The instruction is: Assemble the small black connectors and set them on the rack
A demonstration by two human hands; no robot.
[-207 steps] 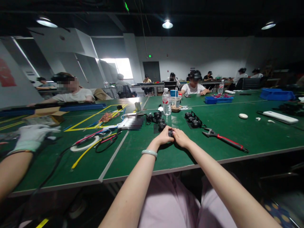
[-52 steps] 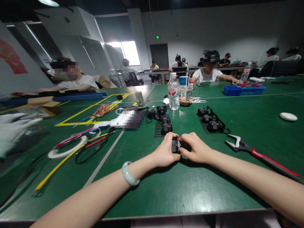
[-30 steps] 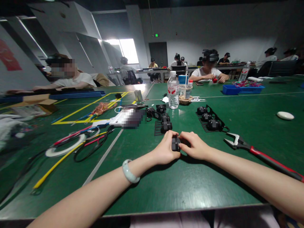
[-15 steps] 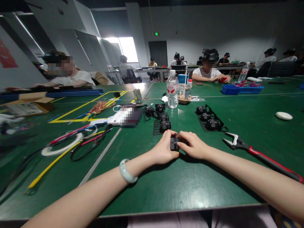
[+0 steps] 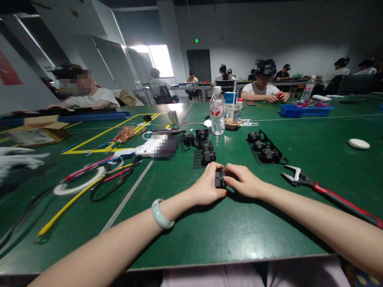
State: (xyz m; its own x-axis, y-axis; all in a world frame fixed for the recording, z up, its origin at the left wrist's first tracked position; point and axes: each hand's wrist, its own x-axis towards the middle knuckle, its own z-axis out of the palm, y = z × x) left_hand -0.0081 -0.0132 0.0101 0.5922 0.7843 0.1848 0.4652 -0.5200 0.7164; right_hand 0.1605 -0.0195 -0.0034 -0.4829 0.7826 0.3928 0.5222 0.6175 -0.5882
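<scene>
Between both hands, just above the green tabletop, is a black hex-sided fitting (image 5: 220, 180). My left hand (image 5: 208, 186) grips it from the left, with thumb below and fingers over the top. From the other side my right hand (image 5: 243, 180) has its thumb and fingers closed on its right end. The fingers hide part of the fitting. Just beyond my left hand, similar black fittings (image 5: 208, 153) stand on a slotted black plate. Another group of black fittings (image 5: 268, 154) sits on a plate farther right.
An adjustable wrench (image 5: 326, 193) with red-black handle lies right. A water bottle (image 5: 218, 113) and a lidded cup (image 5: 232, 113) stand ahead. Cables (image 5: 72, 199) and a white coil (image 5: 79, 183) are left. Another person's white-gloved hand (image 5: 20, 159) reaches in at the left edge.
My hands keep nearly the same hold on the fitting. At the left edge the other person's white-gloved hand has come farther into view over the table.
</scene>
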